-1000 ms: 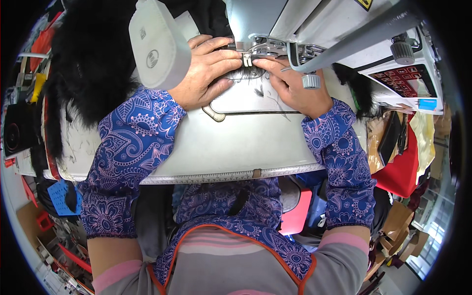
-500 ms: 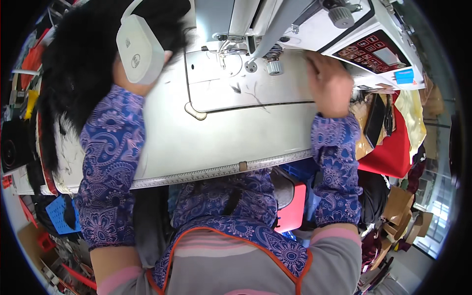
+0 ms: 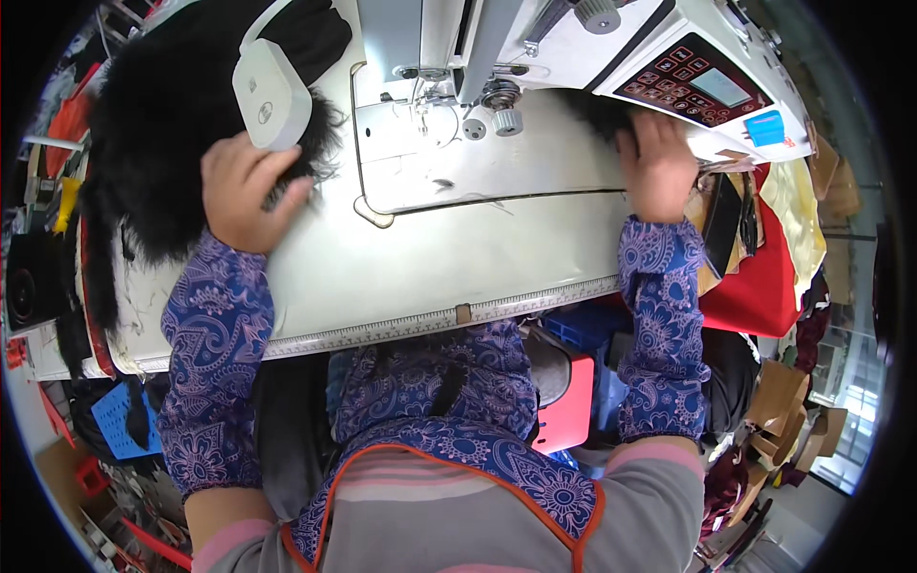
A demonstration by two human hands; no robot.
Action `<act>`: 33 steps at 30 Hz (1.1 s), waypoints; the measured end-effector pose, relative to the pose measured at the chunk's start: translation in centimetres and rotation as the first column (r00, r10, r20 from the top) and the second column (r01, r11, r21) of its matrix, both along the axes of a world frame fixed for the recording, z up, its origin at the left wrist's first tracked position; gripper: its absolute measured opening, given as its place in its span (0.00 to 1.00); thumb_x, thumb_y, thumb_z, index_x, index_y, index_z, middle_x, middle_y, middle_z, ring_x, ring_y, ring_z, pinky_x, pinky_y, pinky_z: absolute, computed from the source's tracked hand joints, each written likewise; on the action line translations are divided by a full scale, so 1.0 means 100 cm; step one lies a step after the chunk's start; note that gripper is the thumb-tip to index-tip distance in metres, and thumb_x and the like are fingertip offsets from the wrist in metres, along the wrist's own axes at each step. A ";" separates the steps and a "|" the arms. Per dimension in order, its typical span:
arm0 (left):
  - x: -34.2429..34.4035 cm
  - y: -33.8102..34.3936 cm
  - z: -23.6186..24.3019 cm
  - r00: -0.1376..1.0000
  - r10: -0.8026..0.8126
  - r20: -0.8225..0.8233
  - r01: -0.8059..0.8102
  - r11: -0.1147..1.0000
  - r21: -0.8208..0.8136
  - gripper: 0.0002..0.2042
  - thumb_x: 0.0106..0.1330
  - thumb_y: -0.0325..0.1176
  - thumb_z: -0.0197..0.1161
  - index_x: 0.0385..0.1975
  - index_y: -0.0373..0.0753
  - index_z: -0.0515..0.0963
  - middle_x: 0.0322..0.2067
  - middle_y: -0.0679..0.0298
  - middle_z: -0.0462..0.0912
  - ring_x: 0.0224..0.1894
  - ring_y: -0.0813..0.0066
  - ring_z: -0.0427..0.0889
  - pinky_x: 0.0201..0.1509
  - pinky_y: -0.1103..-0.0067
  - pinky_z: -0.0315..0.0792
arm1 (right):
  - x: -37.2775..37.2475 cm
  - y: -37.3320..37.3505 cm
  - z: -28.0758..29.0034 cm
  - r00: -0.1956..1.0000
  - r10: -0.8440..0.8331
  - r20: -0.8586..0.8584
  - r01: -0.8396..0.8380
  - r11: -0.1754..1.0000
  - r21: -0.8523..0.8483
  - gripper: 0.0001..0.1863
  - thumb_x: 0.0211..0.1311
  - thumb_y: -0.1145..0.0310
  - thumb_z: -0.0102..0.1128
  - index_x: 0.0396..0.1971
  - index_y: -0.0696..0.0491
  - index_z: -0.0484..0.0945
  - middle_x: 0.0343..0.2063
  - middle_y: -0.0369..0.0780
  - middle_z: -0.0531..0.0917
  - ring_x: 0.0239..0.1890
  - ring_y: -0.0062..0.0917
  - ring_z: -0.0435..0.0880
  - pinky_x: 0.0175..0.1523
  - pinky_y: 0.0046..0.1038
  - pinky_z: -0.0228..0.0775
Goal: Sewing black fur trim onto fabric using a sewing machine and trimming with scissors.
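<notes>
Long-haired black fur [image 3: 153, 124] with some smooth black cloth lies heaped on the left of the sewing machine bed. My left hand [image 3: 250, 191] rests open on the fur's near right edge, thumb held apart from the fingers. To the right, under the machine's arm, my right hand [image 3: 661, 170] has its fingers closed on a smaller black fur piece [image 3: 597, 113]; the fingertips are partly hidden. Between my hands stands the sewing machine head [image 3: 435, 38], its needle area [image 3: 425, 105] lit and with no fur under it. Loose black hairs [image 3: 443, 182] lie on the bed.
A white device [image 3: 272, 95] on a bent stalk hangs over the fur. A control panel [image 3: 693, 81] is on the machine's right. A ruler strip [image 3: 382, 334] runs along the table's front edge. Red cloth [image 3: 755, 291] and yellow cloth [image 3: 800, 224] hang at the right.
My left hand has come from beneath the white device toward me, onto the fur's edge. A small black fur piece now shows by my right hand, which has shifted slightly right.
</notes>
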State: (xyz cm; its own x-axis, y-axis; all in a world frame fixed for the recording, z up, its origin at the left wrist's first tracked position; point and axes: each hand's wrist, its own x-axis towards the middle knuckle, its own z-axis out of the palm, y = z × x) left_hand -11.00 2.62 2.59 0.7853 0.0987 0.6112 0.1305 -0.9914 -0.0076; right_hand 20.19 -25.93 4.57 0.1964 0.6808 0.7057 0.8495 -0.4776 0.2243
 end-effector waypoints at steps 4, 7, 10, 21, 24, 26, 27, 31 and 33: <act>0.021 -0.041 0.002 0.949 -0.314 0.008 0.313 0.943 -0.112 0.17 0.43 0.31 0.70 0.36 0.40 0.78 0.33 0.62 0.77 0.40 0.64 0.77 0.43 0.69 0.69 | -0.028 0.014 -0.001 0.974 0.082 -0.212 -0.103 0.991 -0.088 0.18 0.45 0.71 0.64 0.41 0.48 0.80 0.40 0.39 0.79 0.41 0.35 0.79 0.44 0.33 0.73; 0.037 -0.070 -0.001 0.891 -0.453 0.001 0.444 0.873 -0.202 0.19 0.41 0.25 0.68 0.38 0.38 0.77 0.34 0.61 0.78 0.38 0.63 0.78 0.39 0.70 0.71 | -0.020 0.016 -0.009 0.954 0.228 -0.194 -0.275 0.922 -0.272 0.11 0.46 0.73 0.62 0.34 0.51 0.81 0.31 0.37 0.80 0.35 0.34 0.77 0.40 0.33 0.72; 0.051 -0.092 -0.002 0.862 -0.503 0.055 0.498 0.823 -0.273 0.20 0.41 0.24 0.69 0.38 0.38 0.77 0.35 0.61 0.78 0.38 0.63 0.79 0.39 0.71 0.75 | -0.011 0.015 -0.004 0.973 0.170 -0.157 -0.190 0.973 -0.129 0.07 0.47 0.73 0.62 0.30 0.53 0.80 0.26 0.39 0.80 0.32 0.34 0.78 0.37 0.33 0.71; 0.106 -0.144 -0.012 0.889 -0.430 0.157 0.418 0.621 -0.663 0.21 0.46 0.20 0.66 0.44 0.38 0.77 0.33 0.58 0.80 0.32 0.61 0.82 0.37 0.75 0.78 | -0.095 -0.010 0.014 0.625 0.417 -0.660 -0.525 0.850 0.040 0.08 0.45 0.74 0.64 0.27 0.56 0.78 0.28 0.40 0.82 0.33 0.35 0.80 0.40 0.34 0.71; 0.099 -0.132 -0.018 0.871 -0.470 0.144 0.444 0.626 -0.641 0.18 0.45 0.19 0.65 0.39 0.37 0.79 0.32 0.58 0.80 0.33 0.61 0.82 0.38 0.75 0.78 | -0.084 -0.010 0.019 0.630 0.500 -0.594 -0.521 0.840 0.153 0.09 0.48 0.75 0.63 0.31 0.56 0.78 0.37 0.42 0.82 0.45 0.38 0.79 0.48 0.37 0.70; 0.092 -0.130 -0.016 0.871 -0.467 0.152 0.451 0.640 -0.622 0.16 0.44 0.18 0.64 0.37 0.37 0.80 0.30 0.58 0.80 0.32 0.62 0.82 0.36 0.75 0.77 | -0.074 -0.001 0.014 0.632 0.469 -0.617 -0.523 0.846 0.107 0.10 0.54 0.72 0.58 0.37 0.54 0.77 0.46 0.43 0.79 0.55 0.41 0.73 0.58 0.40 0.64; 0.085 -0.129 -0.015 0.876 -0.473 0.095 0.424 0.662 -0.618 0.16 0.44 0.18 0.63 0.37 0.36 0.80 0.30 0.58 0.79 0.31 0.61 0.81 0.35 0.74 0.77 | -0.067 0.006 0.003 0.662 0.458 -0.593 -0.573 0.820 -0.007 0.11 0.56 0.70 0.56 0.40 0.53 0.77 0.48 0.42 0.78 0.56 0.40 0.72 0.61 0.40 0.61; 0.063 -0.130 -0.006 0.844 -0.535 0.017 0.432 0.662 -0.613 0.16 0.44 0.17 0.62 0.36 0.36 0.80 0.27 0.59 0.79 0.28 0.63 0.80 0.31 0.74 0.75 | 0.001 0.032 -0.040 0.859 0.320 -0.400 -0.427 0.878 -0.215 0.14 0.62 0.64 0.51 0.47 0.50 0.76 0.52 0.42 0.76 0.56 0.40 0.71 0.63 0.39 0.57; 0.050 -0.126 -0.006 0.811 -0.584 0.034 0.472 0.620 -0.626 0.18 0.40 0.15 0.62 0.35 0.36 0.81 0.26 0.59 0.79 0.26 0.65 0.81 0.29 0.76 0.75 | 0.033 0.054 -0.039 0.918 0.091 -0.385 -0.183 0.961 -0.208 0.17 0.63 0.62 0.51 0.49 0.50 0.75 0.54 0.44 0.74 0.55 0.40 0.72 0.62 0.40 0.59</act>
